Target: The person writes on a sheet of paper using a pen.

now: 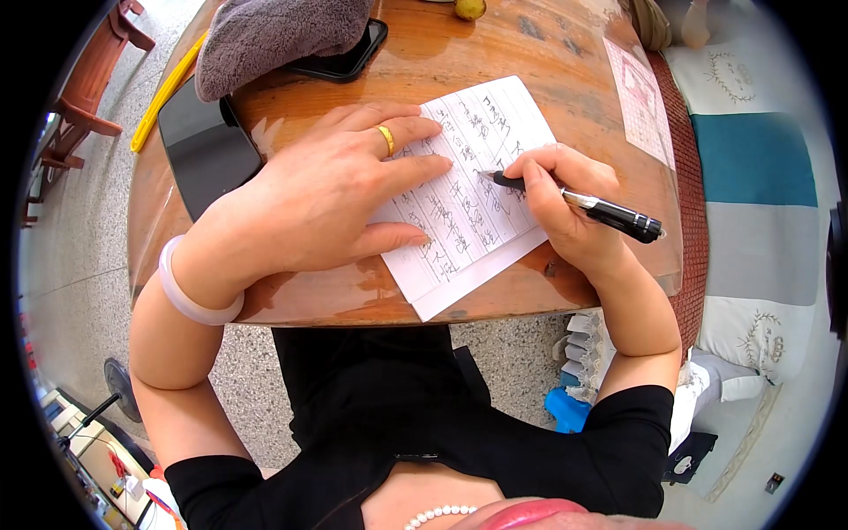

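Observation:
A lined sheet of white paper [495,115] lies at a slant on the wooden table, with rows of handwriting in dark ink. My left hand [344,181] rests on its left side, fingers spread, a gold ring on one finger and a pale bangle [181,291] at the wrist. Between the thumb and fingers of my right hand [574,194] is a black and silver pen [609,215]. The pen's tip touches or hovers just over the writing near the middle of the sheet; which of these, I cannot tell.
Left of the paper lie a black glossy device [208,146], a yellow stick [168,93] and a grey towel [274,40] partly over a black phone [358,57]. A printed sheet [640,102] lies at the table's [397,311] right edge. A cushioned seat [751,168] stands beyond.

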Demonstrator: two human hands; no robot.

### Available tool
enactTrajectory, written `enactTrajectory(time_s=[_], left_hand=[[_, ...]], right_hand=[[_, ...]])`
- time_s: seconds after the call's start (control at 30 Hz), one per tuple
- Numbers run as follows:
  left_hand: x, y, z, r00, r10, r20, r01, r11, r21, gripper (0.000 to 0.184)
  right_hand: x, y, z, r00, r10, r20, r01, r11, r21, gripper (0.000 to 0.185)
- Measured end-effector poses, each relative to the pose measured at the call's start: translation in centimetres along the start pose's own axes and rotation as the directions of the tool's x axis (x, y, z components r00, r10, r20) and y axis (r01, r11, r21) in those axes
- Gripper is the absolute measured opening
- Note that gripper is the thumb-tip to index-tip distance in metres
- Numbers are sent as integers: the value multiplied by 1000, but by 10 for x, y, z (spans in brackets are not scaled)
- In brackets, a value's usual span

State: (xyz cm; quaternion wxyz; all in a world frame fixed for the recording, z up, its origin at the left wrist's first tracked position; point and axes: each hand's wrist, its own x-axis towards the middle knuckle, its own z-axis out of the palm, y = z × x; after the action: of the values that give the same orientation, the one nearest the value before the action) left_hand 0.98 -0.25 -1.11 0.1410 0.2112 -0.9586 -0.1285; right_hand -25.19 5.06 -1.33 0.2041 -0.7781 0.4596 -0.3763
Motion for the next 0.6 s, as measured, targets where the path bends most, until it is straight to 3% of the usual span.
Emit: enactTrajectory(time_s=[0.6], left_hand=[[1,0,0,1000,-2,8,2,1000,-7,56]], right_hand=[[0,-1,-1,1000,20,-2,-20,1000,-10,9]])
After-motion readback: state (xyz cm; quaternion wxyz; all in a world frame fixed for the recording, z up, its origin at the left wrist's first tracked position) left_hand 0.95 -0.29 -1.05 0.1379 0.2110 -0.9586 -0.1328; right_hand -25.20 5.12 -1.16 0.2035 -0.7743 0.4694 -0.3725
